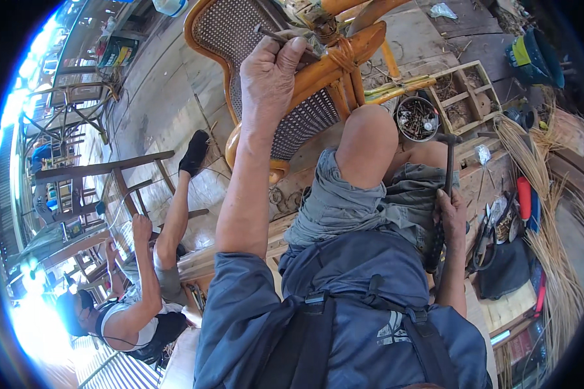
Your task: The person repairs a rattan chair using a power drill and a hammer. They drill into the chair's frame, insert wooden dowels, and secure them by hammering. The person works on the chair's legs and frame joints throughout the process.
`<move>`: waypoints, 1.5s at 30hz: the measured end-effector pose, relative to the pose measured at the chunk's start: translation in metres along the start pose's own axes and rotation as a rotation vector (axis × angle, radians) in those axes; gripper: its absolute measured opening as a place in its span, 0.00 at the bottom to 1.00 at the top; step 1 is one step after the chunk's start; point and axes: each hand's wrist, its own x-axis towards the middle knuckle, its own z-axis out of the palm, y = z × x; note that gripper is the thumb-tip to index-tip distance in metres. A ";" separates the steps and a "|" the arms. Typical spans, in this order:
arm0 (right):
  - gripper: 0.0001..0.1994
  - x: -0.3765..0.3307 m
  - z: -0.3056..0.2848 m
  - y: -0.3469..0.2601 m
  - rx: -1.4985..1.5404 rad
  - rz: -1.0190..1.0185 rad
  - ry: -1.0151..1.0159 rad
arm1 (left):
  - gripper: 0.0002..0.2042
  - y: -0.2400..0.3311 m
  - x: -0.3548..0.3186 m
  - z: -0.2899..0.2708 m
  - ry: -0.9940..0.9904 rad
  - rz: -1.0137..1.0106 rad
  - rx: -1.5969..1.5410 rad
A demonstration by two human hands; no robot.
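My left hand (266,81) is closed, thumb and fingers pinching a dark metal spike (270,34) with a flat head, like a large nail. The spike lies aslant over the frame of a rattan chair (318,81); whether its tip touches is hard to see. Woven cane panels (224,39) fill the chair, and wrapped binding (345,55) circles the joint beside my hand. Near my right thigh, my right hand (452,212) grips the dark handle of a hammer (449,165), its head upward and apart from the chair.
A round tin of nails (417,119) sits beyond my knee, beside a wooden divided tray (464,97). Rattan strands (532,162), a red-handled tool (524,198) and scissors (480,249) lie at right. Another person (133,318) sits at lower left near a wooden frame (110,168).
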 end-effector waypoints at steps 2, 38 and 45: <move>0.10 0.002 0.000 0.000 0.041 -0.002 0.007 | 0.10 0.000 -0.001 0.001 -0.004 0.006 -0.016; 0.12 0.024 0.004 -0.023 -0.241 0.195 0.215 | 0.08 -0.021 -0.101 -0.010 0.026 0.243 -0.032; 0.12 0.025 -0.001 -0.019 -0.235 0.207 0.193 | 0.09 -0.017 -0.092 -0.018 -0.089 0.183 0.033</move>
